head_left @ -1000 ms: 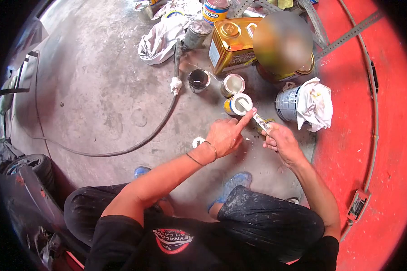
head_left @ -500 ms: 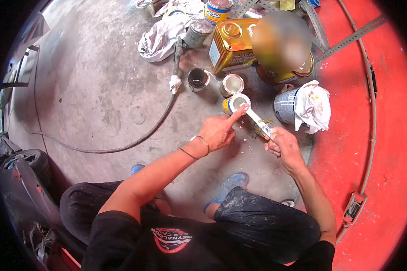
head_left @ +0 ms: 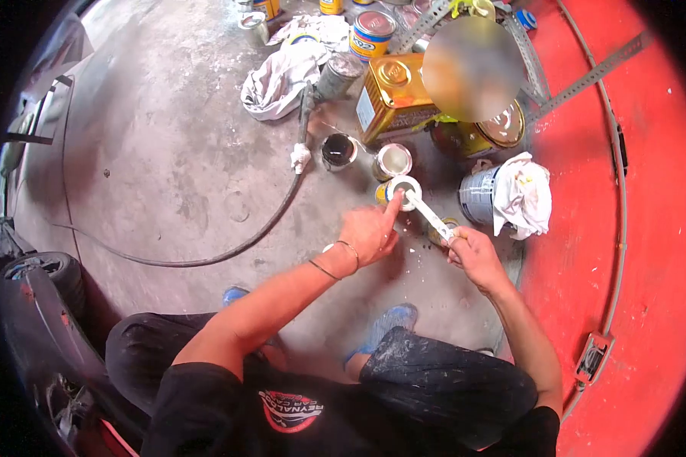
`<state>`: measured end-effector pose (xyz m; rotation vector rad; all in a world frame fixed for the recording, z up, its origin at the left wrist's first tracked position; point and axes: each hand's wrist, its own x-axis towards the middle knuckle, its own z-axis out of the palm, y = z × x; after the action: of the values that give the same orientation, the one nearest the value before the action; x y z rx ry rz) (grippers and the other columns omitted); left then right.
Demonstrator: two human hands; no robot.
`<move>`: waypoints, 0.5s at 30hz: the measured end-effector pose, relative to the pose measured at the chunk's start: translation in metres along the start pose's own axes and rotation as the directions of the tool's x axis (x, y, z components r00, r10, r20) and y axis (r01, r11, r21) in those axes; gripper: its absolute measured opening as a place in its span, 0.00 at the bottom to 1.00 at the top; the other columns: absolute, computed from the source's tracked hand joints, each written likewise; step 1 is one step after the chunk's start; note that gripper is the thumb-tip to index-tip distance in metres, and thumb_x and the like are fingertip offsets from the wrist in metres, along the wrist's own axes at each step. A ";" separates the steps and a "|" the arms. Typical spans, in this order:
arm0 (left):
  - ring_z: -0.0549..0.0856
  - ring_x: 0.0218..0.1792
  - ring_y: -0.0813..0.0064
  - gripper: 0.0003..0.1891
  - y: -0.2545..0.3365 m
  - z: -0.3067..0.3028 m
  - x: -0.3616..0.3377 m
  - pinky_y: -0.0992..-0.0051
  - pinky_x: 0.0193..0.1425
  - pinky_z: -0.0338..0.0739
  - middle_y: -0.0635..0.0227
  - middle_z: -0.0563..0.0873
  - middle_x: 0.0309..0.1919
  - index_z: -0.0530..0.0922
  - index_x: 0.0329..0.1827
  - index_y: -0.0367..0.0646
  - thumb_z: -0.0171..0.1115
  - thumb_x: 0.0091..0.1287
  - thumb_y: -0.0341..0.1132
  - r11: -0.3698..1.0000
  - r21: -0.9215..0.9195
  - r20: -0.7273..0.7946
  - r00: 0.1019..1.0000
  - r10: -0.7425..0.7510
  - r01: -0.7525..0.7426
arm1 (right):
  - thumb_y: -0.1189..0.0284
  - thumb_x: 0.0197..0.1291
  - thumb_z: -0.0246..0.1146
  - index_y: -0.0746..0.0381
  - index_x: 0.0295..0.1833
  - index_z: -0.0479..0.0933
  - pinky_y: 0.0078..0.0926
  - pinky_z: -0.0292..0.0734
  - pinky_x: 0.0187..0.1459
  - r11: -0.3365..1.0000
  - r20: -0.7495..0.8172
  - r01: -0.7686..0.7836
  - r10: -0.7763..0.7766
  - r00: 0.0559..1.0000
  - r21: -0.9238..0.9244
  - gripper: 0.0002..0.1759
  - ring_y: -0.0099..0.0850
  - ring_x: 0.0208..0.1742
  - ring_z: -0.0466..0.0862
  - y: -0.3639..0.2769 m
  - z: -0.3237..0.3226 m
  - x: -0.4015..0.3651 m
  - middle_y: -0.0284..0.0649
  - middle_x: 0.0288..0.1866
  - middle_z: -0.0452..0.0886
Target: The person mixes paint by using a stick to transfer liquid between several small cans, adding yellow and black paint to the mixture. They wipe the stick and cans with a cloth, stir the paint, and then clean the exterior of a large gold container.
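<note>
Head view: a flat, white-smeared stick (head_left: 428, 214) slants from near right, gripped in the right hand (head_left: 476, 257), to far left, ending at the mouth of a small, round, yellow-labelled can (head_left: 381, 195) on the grey concrete floor (head_left: 183, 145). The left hand (head_left: 367, 233) is nearer that can, forefinger extended to its mouth, other fingers curled, whether around anything I cannot tell.

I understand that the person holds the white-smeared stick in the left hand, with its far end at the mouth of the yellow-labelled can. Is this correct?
Not quite: the head view shows the white-smeared stick in the right hand, not the left. Its far end is indeed at the mouth of the yellow-labelled can.
</note>
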<state>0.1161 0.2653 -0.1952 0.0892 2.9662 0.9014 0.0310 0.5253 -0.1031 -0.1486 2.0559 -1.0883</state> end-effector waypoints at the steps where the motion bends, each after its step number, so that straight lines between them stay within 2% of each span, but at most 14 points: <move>1: 0.92 0.40 0.47 0.46 0.000 0.000 0.000 0.47 0.43 0.86 0.53 0.92 0.42 0.63 0.88 0.44 0.71 0.64 0.36 1.000 -0.016 -0.010 1.000 0.005 -0.006 | 0.67 0.81 0.59 0.67 0.52 0.86 0.29 0.72 0.34 0.997 -0.017 -0.002 0.000 1.000 -0.082 0.15 0.21 0.31 0.77 -0.003 0.001 0.001 0.35 0.29 0.80; 3: 0.92 0.40 0.46 0.45 0.003 -0.003 -0.001 0.48 0.44 0.87 0.53 0.92 0.41 0.64 0.87 0.43 0.70 0.64 0.36 0.999 -0.039 -0.015 1.000 -0.007 0.007 | 0.66 0.80 0.59 0.67 0.54 0.86 0.33 0.74 0.35 0.950 -0.093 0.070 -0.102 0.990 -0.304 0.16 0.25 0.31 0.78 -0.022 0.005 -0.006 0.39 0.29 0.81; 4: 0.92 0.40 0.47 0.47 0.001 -0.003 -0.001 0.47 0.44 0.86 0.52 0.92 0.42 0.61 0.89 0.42 0.70 0.65 0.37 0.999 -0.047 -0.002 1.000 -0.008 0.008 | 0.66 0.79 0.60 0.67 0.55 0.87 0.35 0.75 0.36 0.909 -0.125 0.092 -0.155 0.980 -0.407 0.17 0.27 0.31 0.79 -0.034 0.008 -0.011 0.42 0.29 0.81; 5: 0.92 0.41 0.47 0.49 -0.002 -0.002 -0.002 0.47 0.45 0.86 0.52 0.91 0.42 0.58 0.91 0.41 0.70 0.66 0.38 0.999 -0.054 0.016 1.000 -0.007 0.008 | 0.66 0.79 0.59 0.67 0.59 0.87 0.44 0.80 0.42 0.881 -0.132 0.033 -0.108 0.985 -0.472 0.18 0.41 0.34 0.86 -0.042 0.009 -0.011 0.53 0.36 0.86; 7: 0.92 0.43 0.47 0.50 -0.002 -0.002 -0.007 0.47 0.47 0.86 0.52 0.92 0.45 0.54 0.93 0.42 0.70 0.67 0.38 0.994 -0.101 0.078 0.997 -0.027 0.034 | 0.66 0.79 0.60 0.65 0.60 0.88 0.50 0.82 0.45 0.789 -0.178 0.222 -0.384 0.906 -0.573 0.18 0.50 0.38 0.88 -0.025 0.012 -0.004 0.58 0.41 0.88; 8: 0.92 0.45 0.46 0.51 -0.003 -0.005 -0.007 0.47 0.49 0.87 0.53 0.92 0.47 0.53 0.93 0.44 0.69 0.67 0.38 0.989 -0.135 0.113 0.993 -0.045 0.060 | 0.65 0.79 0.60 0.65 0.60 0.88 0.52 0.82 0.46 0.717 -0.191 0.301 -0.518 0.834 -0.629 0.18 0.54 0.40 0.89 -0.018 0.011 0.000 0.60 0.44 0.89; 11: 0.93 0.49 0.44 0.53 -0.007 -0.007 -0.007 0.46 0.53 0.87 0.54 0.93 0.52 0.48 0.95 0.48 0.67 0.68 0.37 0.978 -0.191 0.162 0.985 -0.051 0.082 | 0.64 0.80 0.61 0.64 0.58 0.88 0.59 0.82 0.50 0.675 -0.190 0.197 -0.454 0.871 -0.711 0.17 0.61 0.47 0.89 -0.043 0.017 -0.012 0.63 0.47 0.89; 14: 0.93 0.51 0.43 0.54 -0.010 -0.004 -0.011 0.47 0.56 0.87 0.54 0.94 0.55 0.44 0.96 0.49 0.66 0.69 0.37 0.965 -0.250 0.135 0.990 -0.041 0.074 | 0.61 0.80 0.63 0.65 0.53 0.87 0.58 0.82 0.49 0.675 -0.132 0.178 -0.382 0.915 -0.716 0.17 0.62 0.46 0.89 -0.039 0.015 -0.009 0.63 0.46 0.89; 15: 0.93 0.51 0.43 0.54 -0.011 0.000 -0.011 0.47 0.57 0.88 0.54 0.94 0.55 0.44 0.96 0.49 0.66 0.69 0.37 0.959 -0.274 0.117 0.993 -0.036 0.067 | 0.61 0.80 0.63 0.65 0.52 0.87 0.57 0.82 0.48 0.718 -0.140 0.160 -0.339 0.930 -0.677 0.17 0.60 0.45 0.89 -0.036 0.015 -0.008 0.61 0.44 0.88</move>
<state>0.1268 0.2548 -0.2010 0.0500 2.6969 1.2495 0.0380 0.4962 -0.0767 -0.6979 2.6484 -0.4842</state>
